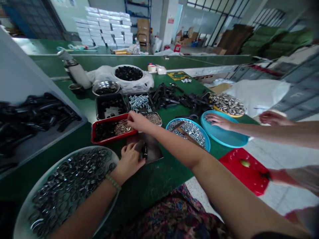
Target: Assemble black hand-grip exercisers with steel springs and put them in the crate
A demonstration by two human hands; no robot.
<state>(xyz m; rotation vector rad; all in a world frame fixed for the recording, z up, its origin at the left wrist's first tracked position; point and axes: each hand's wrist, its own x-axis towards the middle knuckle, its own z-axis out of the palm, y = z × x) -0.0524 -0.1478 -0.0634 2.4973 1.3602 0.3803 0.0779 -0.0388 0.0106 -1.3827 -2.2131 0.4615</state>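
Observation:
My left hand (130, 160), with a beaded bracelet at the wrist, is closed around a black part (142, 150) above a dark flat plate (155, 149) on the green table. Its exact kind cannot be made out. My right hand (137, 122) reaches across to the right end of a red tray (111, 140), over small copper-coloured pieces (122, 127). Its fingers are bent together at the pieces, and whether one is pinched there is hidden. Black small parts (104, 131) fill the tray's left side. Below my left forearm is a large round tray (18, 212) of metal rings (74, 176).
Bins of screws (140, 102) and black parts (111, 108) stand behind. A blue basin (207, 141) holds nuts and a wooden-handled tool. At right, a co-worker's hand (218, 120) is in another blue basin (231, 139). Another hand (266, 176) touches a red tray (245, 179).

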